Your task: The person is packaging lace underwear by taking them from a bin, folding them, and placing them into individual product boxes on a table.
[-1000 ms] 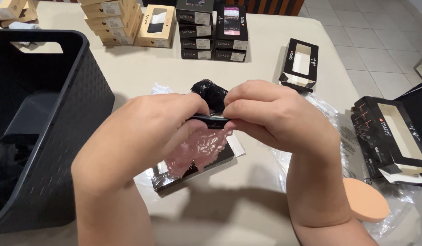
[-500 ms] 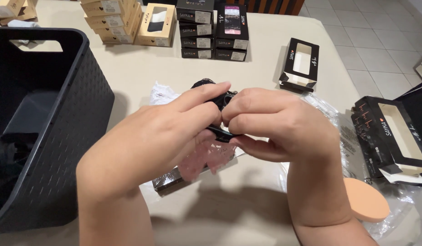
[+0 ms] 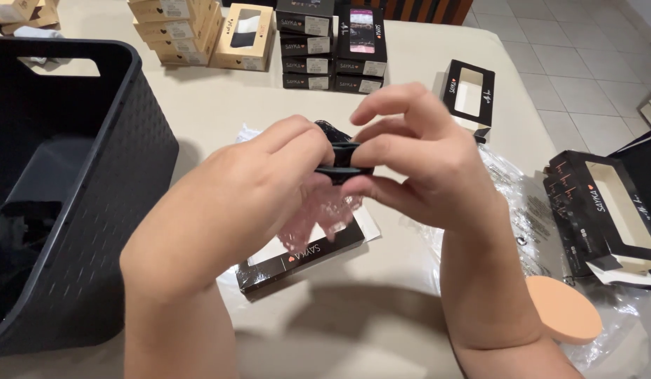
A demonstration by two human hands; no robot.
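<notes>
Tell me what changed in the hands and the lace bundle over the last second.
Both hands, left hand and right hand, lifted slightly, and the right hand's fingers spread upward off the black bundle. Both still pinch it, pink lace dangling. The window box and dark basket stayed put.

Dark grey plastic basket (image 3: 129, 140) at left, handle cutout on its far wall. Far edge of beige table (image 3: 220, 112): stack of tan cartons (image 3: 174, 28), stack of black window boxes (image 3: 332, 45). One open black window box (image 3: 469, 95) stands right of centre. More black window boxes (image 3: 606, 210) at right, peach round sponge (image 3: 563, 309) near them on clear plastic wrap (image 3: 522, 210).
</notes>
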